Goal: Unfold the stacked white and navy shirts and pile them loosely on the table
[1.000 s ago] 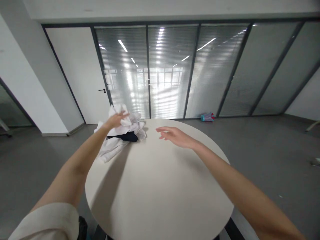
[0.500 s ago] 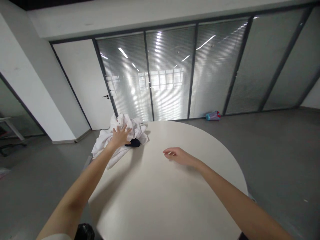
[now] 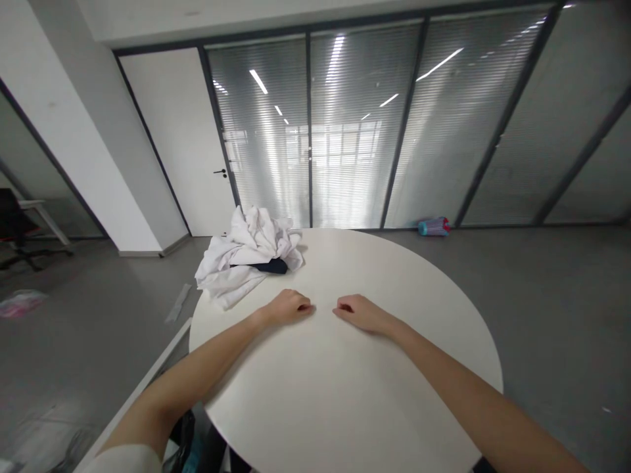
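Observation:
My left hand (image 3: 290, 307) rests on the round white table (image 3: 340, 387), its fingers curled into a loose fist with nothing showing in them. Facing it across a small gap, my right hand (image 3: 361, 313) is also on the tabletop, closed in the same loose way around a dark hollow. Behind my left hand, at the table's far left edge, lies a crumpled heap of white cloth (image 3: 246, 243). A dark navy piece (image 3: 273, 265) pokes out from under its folds; most of it is hidden. Neither hand touches the heap.
A blue and red bundle (image 3: 434, 227) lies on the floor by the glass partition (image 3: 355, 164). On the left are an office chair (image 3: 17, 230), a pinkish plastic bag (image 3: 23, 303) and a pale strip (image 3: 178, 302) on the floor. A black bag (image 3: 182, 437) is below the table's left edge.
My left hand has left the white cloth, come back toward me and right, and closed. My right hand has stayed near its place and curled further. The view has shifted slightly.

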